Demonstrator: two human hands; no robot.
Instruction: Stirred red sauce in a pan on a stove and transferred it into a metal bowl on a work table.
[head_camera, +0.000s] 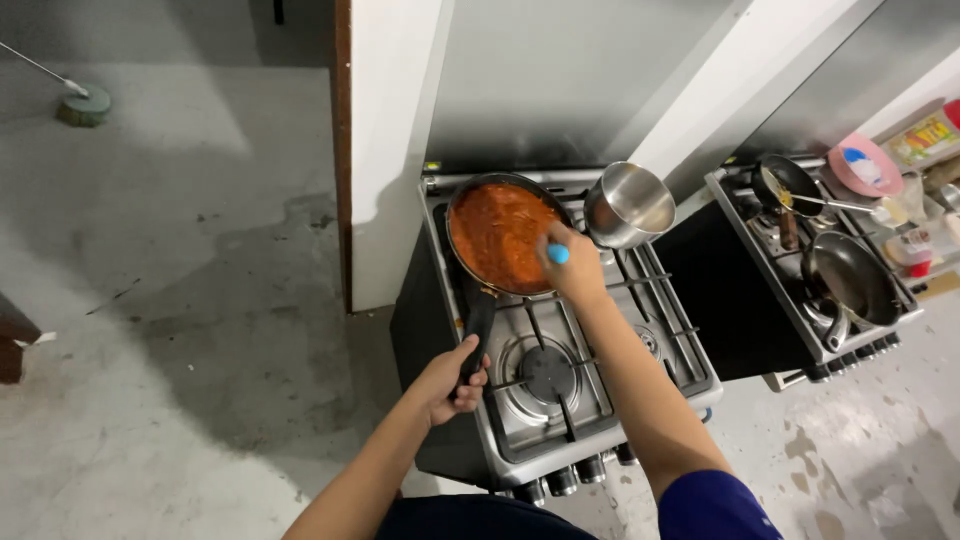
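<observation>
Low in the frame, the left hand (452, 383) clenches the black pan handle (477, 325), steadying the frying pan (503, 236) of orange-red sauce at centre. The right hand (573, 262) grips a blue-ended utensil (557, 254) over it, beside an empty steel saucepan (628, 205).

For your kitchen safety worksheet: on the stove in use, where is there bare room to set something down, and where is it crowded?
Free: the front burner, bordered by the left hand on the pan handle and the knobs; also the right-side grate below the steel pot. Crowded: the back, where the sauce pan, right hand and pot sit close.
</observation>
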